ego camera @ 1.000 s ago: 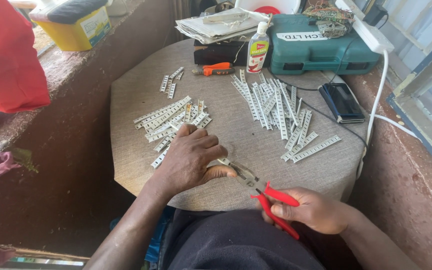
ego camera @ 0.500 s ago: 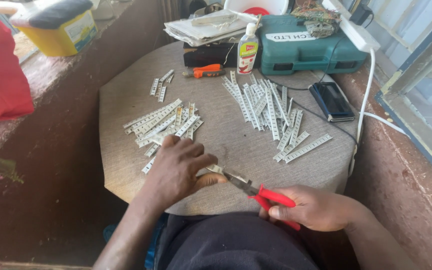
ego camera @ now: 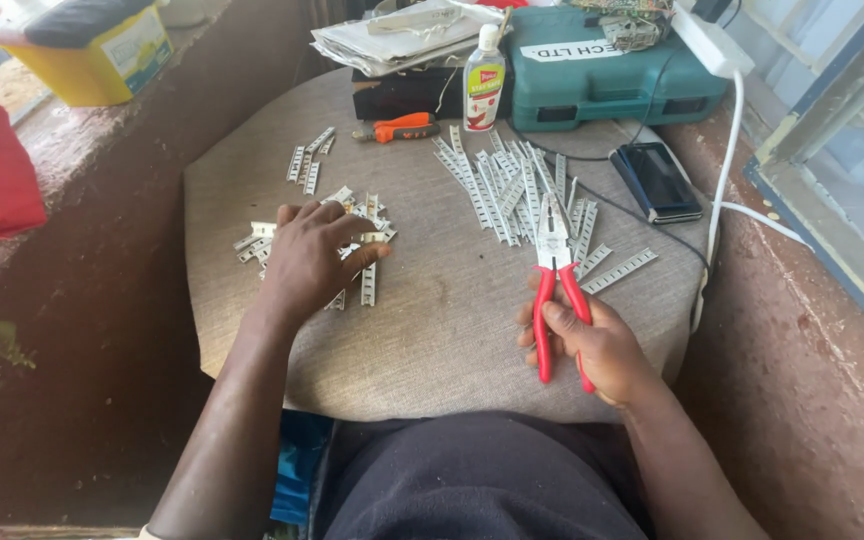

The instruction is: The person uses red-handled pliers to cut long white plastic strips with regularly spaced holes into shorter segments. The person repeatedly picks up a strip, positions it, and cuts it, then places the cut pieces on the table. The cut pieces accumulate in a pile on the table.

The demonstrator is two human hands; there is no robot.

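My left hand [ego camera: 314, 255] rests palm down on a pile of short white toothed strips [ego camera: 364, 228] at the left of the round cloth-covered table [ego camera: 442, 330], fingers spread over them. My right hand [ego camera: 592, 345] grips red-handled pliers [ego camera: 555, 275] by the handles, jaws pointing away from me toward a second, larger pile of long white strips [ego camera: 512, 185] in the middle right. A single long strip [ego camera: 620, 271] lies just right of the pliers' jaws. The pliers' jaws hold nothing.
At the back stand a green tool case [ego camera: 612, 70], a small white bottle [ego camera: 484, 80], an orange-handled tool [ego camera: 397, 128] and stacked papers [ego camera: 402, 35]. A dark phone [ego camera: 657, 180] with a white cable [ego camera: 722, 190] lies at the right. A yellow box [ego camera: 92, 50] sits far left.
Both hands have parted from the near table edge. My left hand moved left onto the short-strip pile; my right hand swung the pliers up to point at the long strips.
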